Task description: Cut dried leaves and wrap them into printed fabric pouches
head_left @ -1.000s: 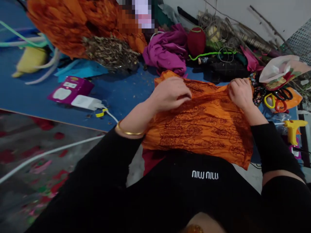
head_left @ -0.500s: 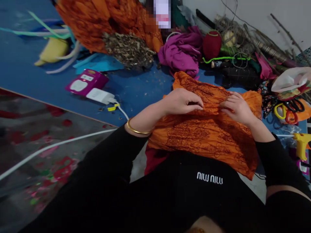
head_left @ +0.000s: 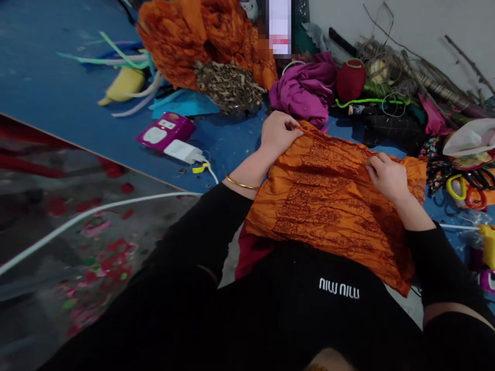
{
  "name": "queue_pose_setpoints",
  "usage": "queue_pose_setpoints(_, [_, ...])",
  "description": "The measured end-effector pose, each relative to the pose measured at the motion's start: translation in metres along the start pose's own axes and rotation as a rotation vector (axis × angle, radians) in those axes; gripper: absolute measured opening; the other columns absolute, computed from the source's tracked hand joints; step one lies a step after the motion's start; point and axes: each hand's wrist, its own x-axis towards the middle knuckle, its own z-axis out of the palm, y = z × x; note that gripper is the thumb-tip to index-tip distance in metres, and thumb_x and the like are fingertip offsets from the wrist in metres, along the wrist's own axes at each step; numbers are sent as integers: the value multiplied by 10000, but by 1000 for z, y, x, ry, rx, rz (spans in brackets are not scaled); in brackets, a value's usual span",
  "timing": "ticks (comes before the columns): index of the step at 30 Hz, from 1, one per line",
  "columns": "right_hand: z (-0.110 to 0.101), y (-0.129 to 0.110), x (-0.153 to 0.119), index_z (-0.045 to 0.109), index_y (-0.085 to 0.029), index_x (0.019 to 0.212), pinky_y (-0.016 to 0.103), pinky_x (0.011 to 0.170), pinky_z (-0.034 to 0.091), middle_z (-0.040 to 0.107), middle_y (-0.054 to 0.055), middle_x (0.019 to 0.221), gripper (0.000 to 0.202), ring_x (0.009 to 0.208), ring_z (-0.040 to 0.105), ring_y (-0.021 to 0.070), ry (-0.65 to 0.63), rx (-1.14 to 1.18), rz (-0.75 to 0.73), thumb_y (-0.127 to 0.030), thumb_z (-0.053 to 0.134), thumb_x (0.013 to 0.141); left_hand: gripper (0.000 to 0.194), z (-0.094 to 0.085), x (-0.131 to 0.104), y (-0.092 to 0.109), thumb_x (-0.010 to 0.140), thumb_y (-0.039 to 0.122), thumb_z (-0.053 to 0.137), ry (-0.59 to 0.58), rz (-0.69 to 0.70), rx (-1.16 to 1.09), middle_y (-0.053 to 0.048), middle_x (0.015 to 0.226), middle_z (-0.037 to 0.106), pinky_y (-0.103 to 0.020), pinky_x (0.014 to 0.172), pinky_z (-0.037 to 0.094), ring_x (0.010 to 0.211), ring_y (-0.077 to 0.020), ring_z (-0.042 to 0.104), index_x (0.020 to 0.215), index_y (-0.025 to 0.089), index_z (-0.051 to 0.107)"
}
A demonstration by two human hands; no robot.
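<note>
An orange cloth [head_left: 317, 206] with dark red patterns lies creased over the near edge of the blue table and the lap. At its far left corner, my left hand [head_left: 279, 133] pinches the cloth's edge between thumb and fingers. My right hand [head_left: 386, 175] is closed on the cloth's upper right part, its fingers curled and pressed together over the fabric. Between the two hands the cloth lies fairly flat, its pattern showing.
Across the blue table [head_left: 69, 93] lie a purple power socket [head_left: 166, 131], a clump of dry plant bits [head_left: 230, 87], a crumpled orange cloth [head_left: 174, 41], purple fabric [head_left: 305, 90], scissors [head_left: 456, 186] and a yellow glue gun [head_left: 488, 245]. A white cable [head_left: 93, 211] hangs at left.
My left hand has moved up and left to the cloth's far corner. The cloth between the hands is more spread out, and the view has shifted somewhat left.
</note>
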Motion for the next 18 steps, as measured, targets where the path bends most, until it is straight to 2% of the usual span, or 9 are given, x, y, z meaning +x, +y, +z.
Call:
queue_pose_setpoints(4, [9,-7,3,706,-188,969,326,549,232,667,111,978,303,645,488,167,10,-78,10,-295,425,1003,211,9,4,-3,790,364,705,-24,-85,-27,-51,900,759,-376,838,503,874,-229,645,915,206,769])
queue_pose_setpoints(6, [10,-8,2,706,-185,970,329,549,243,667,114,988,310,651,500,171,4,-75,25,-295,419,1006,216,7,4,-1,803,360,697,-37,-104,-12,-58,923,764,-380,850,500,903,-238,657,931,202,769])
queue_pose_setpoints(9, [11,-6,0,704,-179,1083,334,569,311,678,134,1075,287,746,580,218,18,-34,84,-304,463,989,182,5,3,1,815,350,689,-30,-91,35,-80,1042,771,-413,938,492,1025,-272,666,902,205,758])
queue_pose_setpoints(12, [13,-2,2,672,-181,1227,347,618,401,685,142,1140,333,883,642,276,48,44,140,-319,559,946,149,5,1,0,799,342,704,2,-101,1,-70,1052,778,-412,927,493,1004,-264,667,875,219,741])
queue_pose_setpoints(18, [20,6,6,717,-221,974,351,671,440,703,104,1031,164,900,663,269,73,129,179,-329,603,926,133,4,1,0,790,322,713,37,-97,-63,-50,973,774,-372,846,499,891,-220,652,865,212,712])
